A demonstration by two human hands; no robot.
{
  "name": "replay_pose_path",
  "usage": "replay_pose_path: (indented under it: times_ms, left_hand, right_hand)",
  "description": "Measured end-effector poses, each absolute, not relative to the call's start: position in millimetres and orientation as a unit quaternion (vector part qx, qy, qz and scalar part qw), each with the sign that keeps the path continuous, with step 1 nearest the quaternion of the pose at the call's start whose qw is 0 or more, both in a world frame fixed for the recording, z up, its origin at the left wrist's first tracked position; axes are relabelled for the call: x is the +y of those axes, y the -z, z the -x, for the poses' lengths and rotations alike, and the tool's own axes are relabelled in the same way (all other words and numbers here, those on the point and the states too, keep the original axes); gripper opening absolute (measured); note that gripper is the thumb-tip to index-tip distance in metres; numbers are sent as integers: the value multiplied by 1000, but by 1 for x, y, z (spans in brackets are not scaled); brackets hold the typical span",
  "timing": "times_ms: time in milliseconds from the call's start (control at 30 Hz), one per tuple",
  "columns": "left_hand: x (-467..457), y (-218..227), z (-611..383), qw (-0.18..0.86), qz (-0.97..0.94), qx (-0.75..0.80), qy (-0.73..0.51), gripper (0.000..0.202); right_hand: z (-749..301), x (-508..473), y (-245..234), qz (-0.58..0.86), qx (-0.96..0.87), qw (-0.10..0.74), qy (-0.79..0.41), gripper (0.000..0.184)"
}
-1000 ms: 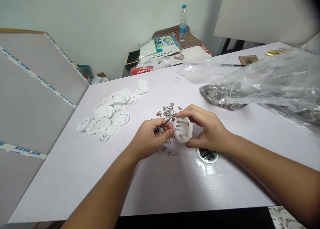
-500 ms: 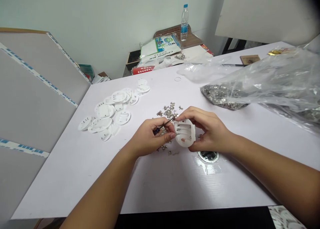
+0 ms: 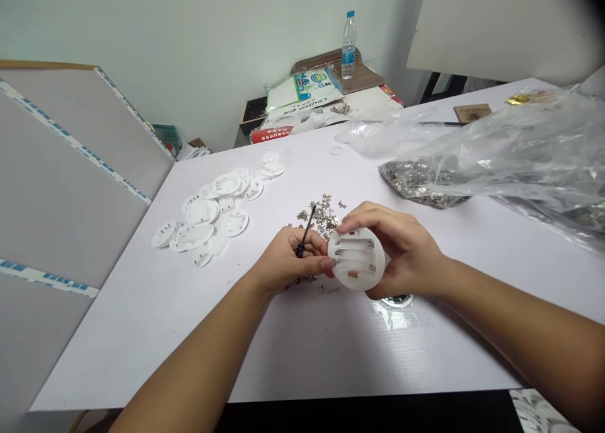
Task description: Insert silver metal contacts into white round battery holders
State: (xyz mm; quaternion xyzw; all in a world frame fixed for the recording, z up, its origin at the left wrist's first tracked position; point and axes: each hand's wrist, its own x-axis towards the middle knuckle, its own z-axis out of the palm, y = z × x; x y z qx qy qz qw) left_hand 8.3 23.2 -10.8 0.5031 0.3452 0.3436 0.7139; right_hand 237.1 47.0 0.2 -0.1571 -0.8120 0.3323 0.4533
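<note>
My right hand (image 3: 401, 250) grips a round white plastic battery holder (image 3: 355, 259), its slotted face turned up toward me. My left hand (image 3: 288, 263) is closed on a small screwdriver (image 3: 305, 230) with a dark handle, the shaft pointing up and away; its thumb touches the holder's left edge. Both hands hover just above a scatter of small metal contact clips (image 3: 321, 212) on the white table (image 3: 302, 345).
A heap of round white plastic discs (image 3: 212, 212) lies to the left. A clear plastic bag (image 3: 510, 149) with metal parts fills the right. A round cable hole (image 3: 397, 300) sits under my right hand. A grey panel (image 3: 61, 168) stands at the left; a water bottle (image 3: 348, 45) stands far back.
My right hand has turned the battery holder flat, face toward me, and moved it slightly right. The screwdriver tip has swung away from the holder and now points upward.
</note>
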Motion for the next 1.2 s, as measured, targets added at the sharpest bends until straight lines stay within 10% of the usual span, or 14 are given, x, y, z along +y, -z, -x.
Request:
replay_pose_path:
  times_ms: [800, 1200]
  left_hand:
    - [22, 23, -19, 680, -533, 354, -358, 37]
    - [25, -19, 5, 362, -778, 486, -165, 24]
  right_hand:
    - [-234, 45, 0, 122, -837, 453, -282, 70]
    - [-249, 65, 3, 220, -894, 260, -293, 53]
